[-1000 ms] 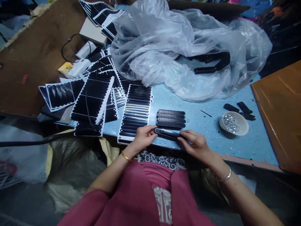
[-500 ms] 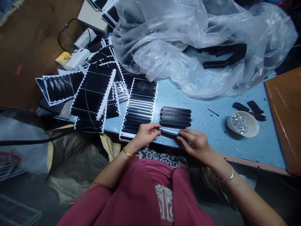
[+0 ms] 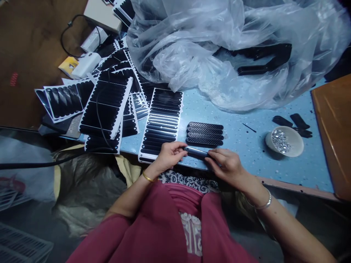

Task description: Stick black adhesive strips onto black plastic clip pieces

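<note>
Right, so blue table (image 3: 241,162) across the middle, and sprawling over its far side is the big one, a crumpled plastic bag (image 3: 186,67), with black parts (image 3: 281,60) showing among its folds. Brown panel (image 3: 333,128) stands at the table's right end. Over on the left, a loose heap of sticker sheets (image 3: 105,102), overlapping at all angles, and beside it one single sheet (image 3: 161,126) reaching down to the near edge.

Into the hands, both at the near edge, around its middle! Left hand (image 3: 171,155) nearly closed, thumb and fingers pinching one end of a slim black strip (image 3: 196,151); right hand (image 3: 225,162), fingers bunched, has the other end. That strip lies stretched between them, glossy on top, dipping slightly toward the right hand; whether it touches the table, I can't tell.

White bowl (image 3: 297,146) toward the right end, holding shiny metal bits (image 3: 280,141). Just beyond the held piece, four perforated strips (image 3: 205,134) line up side by side. Small black pieces (image 3: 300,121) lie by the bowl's far side, and tiniest of all, a dark sliver (image 3: 249,127) between bowl and row.
</note>
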The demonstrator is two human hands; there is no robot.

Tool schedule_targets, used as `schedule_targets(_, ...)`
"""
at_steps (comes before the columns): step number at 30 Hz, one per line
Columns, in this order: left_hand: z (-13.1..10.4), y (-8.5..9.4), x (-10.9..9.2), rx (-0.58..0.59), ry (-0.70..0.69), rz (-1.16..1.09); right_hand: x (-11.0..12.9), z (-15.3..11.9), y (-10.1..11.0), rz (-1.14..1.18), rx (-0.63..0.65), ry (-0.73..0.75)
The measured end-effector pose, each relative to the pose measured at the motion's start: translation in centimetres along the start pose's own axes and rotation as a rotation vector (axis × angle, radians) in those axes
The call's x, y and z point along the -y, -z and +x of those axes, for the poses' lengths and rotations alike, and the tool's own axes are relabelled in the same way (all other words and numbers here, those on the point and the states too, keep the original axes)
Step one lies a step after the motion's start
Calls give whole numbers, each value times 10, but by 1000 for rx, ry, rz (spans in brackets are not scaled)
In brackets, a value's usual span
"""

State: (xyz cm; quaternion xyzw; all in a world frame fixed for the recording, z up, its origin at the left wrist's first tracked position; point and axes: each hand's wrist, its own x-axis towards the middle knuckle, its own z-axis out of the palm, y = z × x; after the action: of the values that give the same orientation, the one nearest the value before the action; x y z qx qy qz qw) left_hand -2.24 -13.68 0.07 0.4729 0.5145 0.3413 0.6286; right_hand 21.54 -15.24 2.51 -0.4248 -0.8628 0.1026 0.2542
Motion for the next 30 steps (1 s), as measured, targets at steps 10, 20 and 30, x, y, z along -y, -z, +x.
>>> schedule_targets(10,-1,0,1,5,-16,27,1,2,0,-25,29,20)
schedule_targets(20,-1,1,0,12,-21,37,0,4,0,-70,59,46)
schedule_targets(30,0,1,-5,12,-12,-14,-2,2,-1,-70,117,3)
